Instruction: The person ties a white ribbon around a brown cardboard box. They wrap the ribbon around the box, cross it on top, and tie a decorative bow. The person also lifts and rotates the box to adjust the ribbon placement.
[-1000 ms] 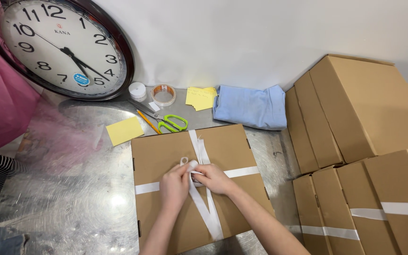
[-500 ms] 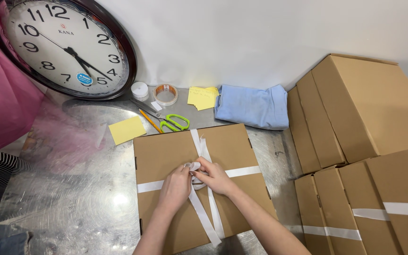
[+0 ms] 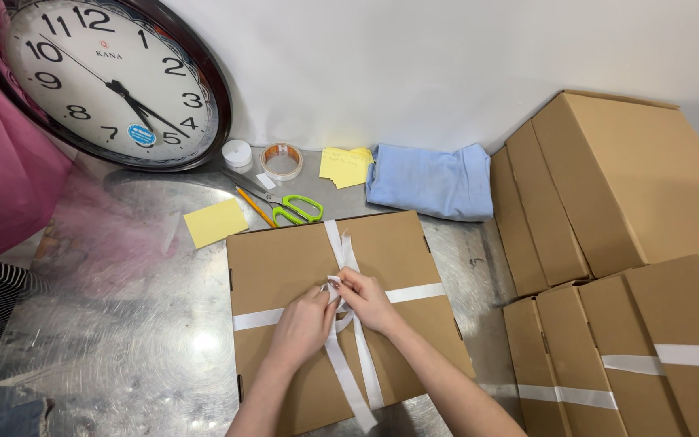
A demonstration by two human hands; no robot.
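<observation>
- While both hands pinch the white ribbon (image 3: 348, 324) at the cardboard box's (image 3: 285, 267) centre, the left hand (image 3: 305, 325) should keep the crossing taut.
- With its grip clamped on the ribbon, the right hand (image 3: 367, 301) should pull evenly.

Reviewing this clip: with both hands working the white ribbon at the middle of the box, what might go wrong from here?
1. The left hand and right hand pinch the white ribbon only at the crossing; a slip may loosen the band across the cardboard box.
2. The long tails trail off the box's near edge and might snag or twist.
3. The green-handled scissors lie just beyond the box, so pushing it forward may bump them.
</observation>
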